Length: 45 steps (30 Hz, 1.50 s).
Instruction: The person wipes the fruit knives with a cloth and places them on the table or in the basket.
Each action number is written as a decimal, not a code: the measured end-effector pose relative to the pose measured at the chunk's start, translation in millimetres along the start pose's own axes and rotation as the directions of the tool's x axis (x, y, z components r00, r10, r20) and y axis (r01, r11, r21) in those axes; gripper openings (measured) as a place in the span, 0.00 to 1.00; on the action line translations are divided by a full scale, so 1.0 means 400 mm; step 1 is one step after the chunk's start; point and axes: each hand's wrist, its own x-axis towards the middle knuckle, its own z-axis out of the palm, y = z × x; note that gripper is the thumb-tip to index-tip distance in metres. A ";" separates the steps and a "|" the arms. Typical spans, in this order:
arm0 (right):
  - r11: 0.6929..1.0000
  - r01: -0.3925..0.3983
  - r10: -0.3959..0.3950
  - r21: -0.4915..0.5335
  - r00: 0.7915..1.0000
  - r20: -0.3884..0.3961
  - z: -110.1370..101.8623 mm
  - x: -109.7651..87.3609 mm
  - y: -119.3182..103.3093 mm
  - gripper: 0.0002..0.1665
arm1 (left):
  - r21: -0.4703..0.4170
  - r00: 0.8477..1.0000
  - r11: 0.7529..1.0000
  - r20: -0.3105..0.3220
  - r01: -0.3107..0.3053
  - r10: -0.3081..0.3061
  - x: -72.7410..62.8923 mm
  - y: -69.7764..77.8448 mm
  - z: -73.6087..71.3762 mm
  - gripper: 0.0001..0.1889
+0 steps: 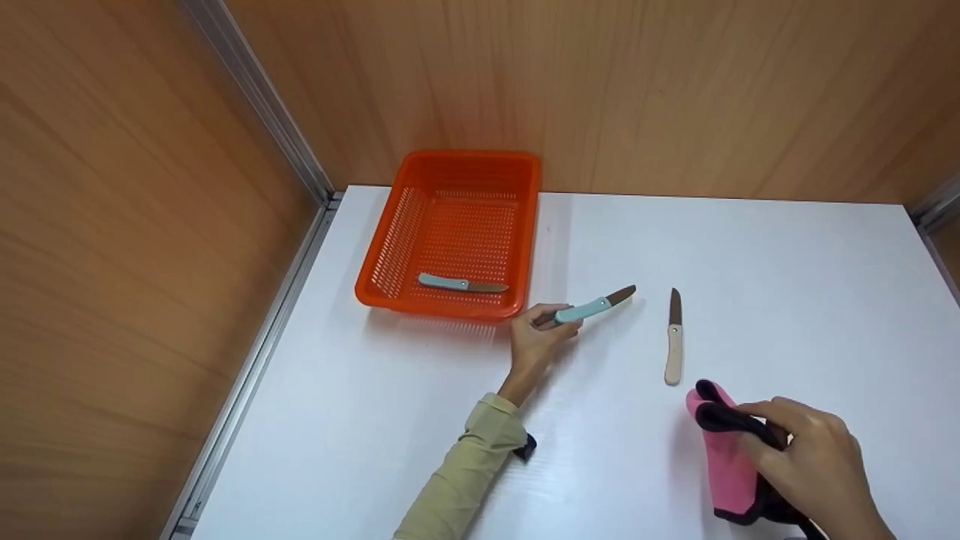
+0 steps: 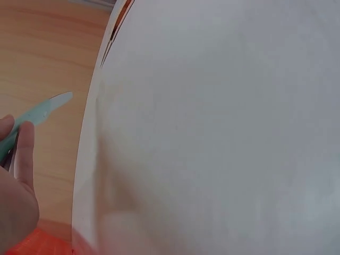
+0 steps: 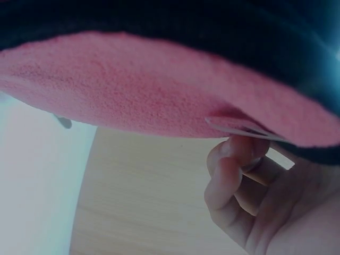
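Note:
My left hand point(image 1: 536, 337) pinches the light-blue handle of a small knife point(image 1: 585, 309), just off the front right corner of the orange basket point(image 1: 365, 289). The blade points up and to the right, and the same knife point(image 2: 40, 114) shows at the edge of the left wrist view. Inside the basket, near its front wall, lies another blue-handled knife point(image 1: 446, 282). My right hand point(image 1: 814, 454) grips a folded pink cloth with black edging point(image 1: 727, 469); pink fabric point(image 3: 122, 85) fills much of the right wrist view. Beyond the cloth a cream-handled knife point(image 1: 674, 352) lies with its blade pointing away.
The basket stands at the back left of the white table point(image 1: 337, 420), close to the wooden back wall point(image 1: 637, 97). A wooden side panel point(image 1: 135, 262) with a metal rail bounds the left. A small black object point(image 1: 526, 448) shows beside the left sleeve.

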 end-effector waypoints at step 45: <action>0.983 -0.023 0.052 0.180 0.987 -0.154 -0.021 0.035 -0.018 0.14 | -0.137 0.945 0.983 0.286 -0.121 0.156 -0.180 0.160 -0.032 0.16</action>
